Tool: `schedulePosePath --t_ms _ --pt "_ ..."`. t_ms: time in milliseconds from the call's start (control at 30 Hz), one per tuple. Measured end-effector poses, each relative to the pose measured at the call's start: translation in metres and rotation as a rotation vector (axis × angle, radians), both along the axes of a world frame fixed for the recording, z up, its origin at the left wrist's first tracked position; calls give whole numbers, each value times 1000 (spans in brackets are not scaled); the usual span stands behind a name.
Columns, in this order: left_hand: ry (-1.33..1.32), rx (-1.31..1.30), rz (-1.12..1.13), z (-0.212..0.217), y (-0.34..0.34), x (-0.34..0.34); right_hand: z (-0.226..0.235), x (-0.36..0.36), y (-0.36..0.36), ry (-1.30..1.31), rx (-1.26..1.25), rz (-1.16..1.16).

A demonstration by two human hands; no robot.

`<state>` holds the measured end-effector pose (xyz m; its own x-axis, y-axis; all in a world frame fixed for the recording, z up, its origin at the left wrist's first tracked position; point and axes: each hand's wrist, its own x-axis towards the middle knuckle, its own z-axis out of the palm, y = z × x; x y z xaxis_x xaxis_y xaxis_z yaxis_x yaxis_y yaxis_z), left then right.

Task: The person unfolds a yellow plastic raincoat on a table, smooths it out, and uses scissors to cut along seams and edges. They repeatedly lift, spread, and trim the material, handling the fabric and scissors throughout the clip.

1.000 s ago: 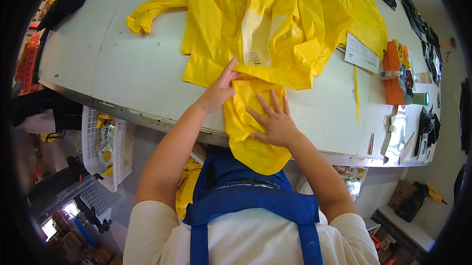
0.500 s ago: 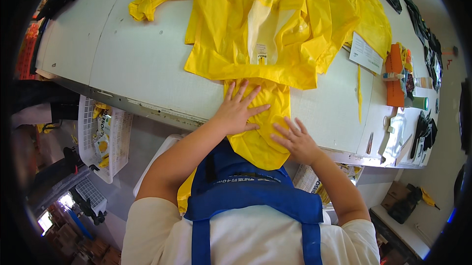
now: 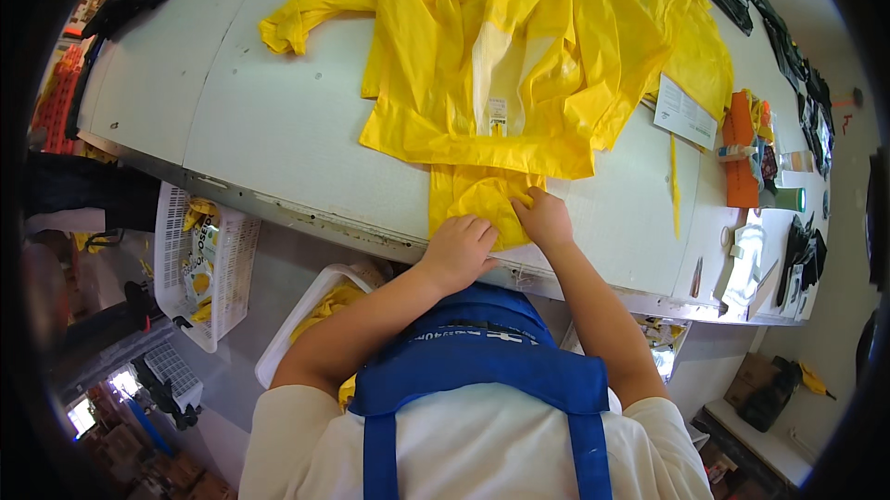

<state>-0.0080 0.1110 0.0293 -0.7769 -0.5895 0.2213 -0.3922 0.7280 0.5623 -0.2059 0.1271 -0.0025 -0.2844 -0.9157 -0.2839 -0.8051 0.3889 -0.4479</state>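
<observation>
Where table ends, hands (image 3: 501, 236) on yellow garment (image 3: 528, 55)

Bright yellow raincoat (image 3: 528, 64) on a pale grey table (image 3: 260, 120); blue apron straps (image 3: 482, 379) over a white shirt (image 3: 464, 454).

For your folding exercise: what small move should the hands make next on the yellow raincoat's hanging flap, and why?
Probably lift the flap up onto the raincoat: both the left hand and right hand grip its lower end at the table edge.
</observation>
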Motion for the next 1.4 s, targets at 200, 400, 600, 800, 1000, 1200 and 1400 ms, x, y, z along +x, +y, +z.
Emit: schedulePosePath --t_ms 200,400,600,800,1000,1200,1400 --pt "35 -11 17 -40 0 2 34 -15 23 -42 -427 49" --pt "-236 434 199 -25 -29 -12 9 -15 31 51 -324 546" --pt "-230 611 181 -42 -54 -15 39 11 12 167 -549 623" --pt "-106 -137 49 -9 -48 -11 4 -14 -3 -102 -348 571" --pt "-188 98 74 -36 -70 -16 23 -11 -32 -255 -128 302" --pt "-237 -26 172 -30 -60 -24 32 -13 -27 163 -361 639" --pt "-122 -191 215 -27 -52 -26 7 -25 -37 13 -247 607"
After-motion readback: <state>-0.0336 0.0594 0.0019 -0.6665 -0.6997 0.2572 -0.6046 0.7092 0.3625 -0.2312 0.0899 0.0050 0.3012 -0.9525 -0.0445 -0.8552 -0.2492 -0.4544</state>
